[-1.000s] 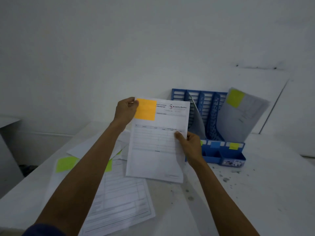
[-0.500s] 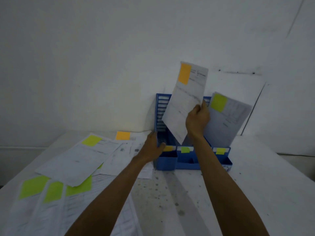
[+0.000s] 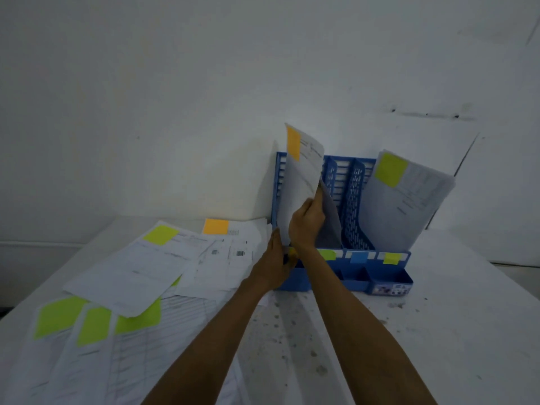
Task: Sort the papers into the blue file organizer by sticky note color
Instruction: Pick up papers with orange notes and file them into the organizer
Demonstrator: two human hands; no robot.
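The right hand (image 3: pixel 306 223) grips a paper (image 3: pixel 301 182) with an orange sticky note (image 3: pixel 293 143), its bottom down in the left slot of the blue file organizer (image 3: pixel 355 185). The left hand (image 3: pixel 273 263) holds the organizer's left front corner. Papers with a green note (image 3: pixel 409 206) lean in its right slot. Loose papers (image 3: pixel 163 264) lie on the table (image 3: pixel 438 331) left of it.

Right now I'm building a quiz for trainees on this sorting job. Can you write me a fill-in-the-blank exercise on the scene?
The right hand grips a paper whose sticky note is ____.
Its lower end sits in the organizer's ____ slot.
The left hand touches the organizer's front ____ corner.
A sheet with a yellow-green note stands in the ____ slot.
Missing words: orange; leftmost; left; rightmost.
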